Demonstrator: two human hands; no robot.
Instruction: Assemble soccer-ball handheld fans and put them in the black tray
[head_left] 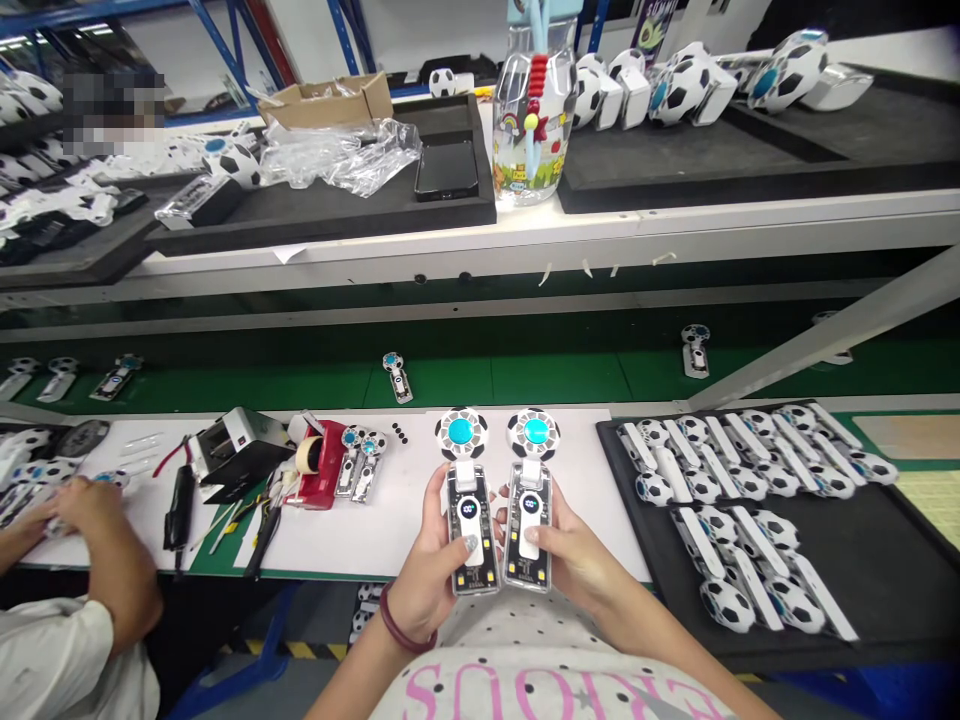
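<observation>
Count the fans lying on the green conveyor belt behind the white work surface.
6 that I can make out: three at the far left, one mid-belt, one right of centre, and one partly hidden behind the slanted bar. More may lie outside the picture.

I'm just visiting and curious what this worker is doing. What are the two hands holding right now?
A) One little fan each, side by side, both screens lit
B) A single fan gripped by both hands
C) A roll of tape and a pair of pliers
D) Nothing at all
A: the left hand holds one football-patterned fan and the right hand another fan, side by side, with both displays lit.
</observation>
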